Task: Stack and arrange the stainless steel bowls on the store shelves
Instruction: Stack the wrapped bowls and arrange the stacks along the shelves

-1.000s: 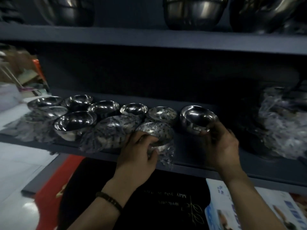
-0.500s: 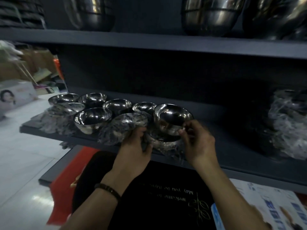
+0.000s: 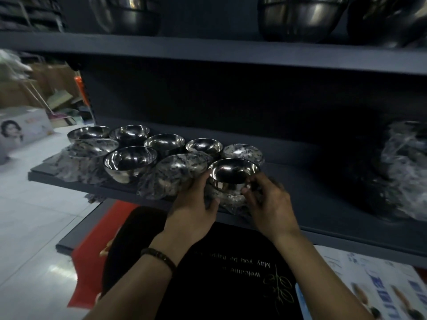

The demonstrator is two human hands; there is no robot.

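Several small stainless steel bowls stand in two rows on the dark middle shelf (image 3: 323, 179), some bare, some in crinkled plastic wrap. A bare shiny bowl (image 3: 233, 173) sits on top of a plastic-wrapped bowl (image 3: 231, 199) at the shelf's front edge. My right hand (image 3: 270, 204) pinches the bare bowl's right side. My left hand (image 3: 194, 204) holds the stack's left side, fingers against the wrapped bowl. Beside it to the left are another wrapped bowl (image 3: 175, 174) and a bare bowl (image 3: 130, 162).
Large steel bowls (image 3: 298, 17) stand on the upper shelf (image 3: 208, 51). A heap of plastic-wrapped ware (image 3: 406, 167) lies at the shelf's right end. Below are a black welcome mat (image 3: 231, 273), a red mat and printed boxes; white floor tiles lie to the left.
My right hand carried the bare bowl from the right, over the wrapped bowl held by my left hand, and lowered it onto that bowl. The view shifted left.
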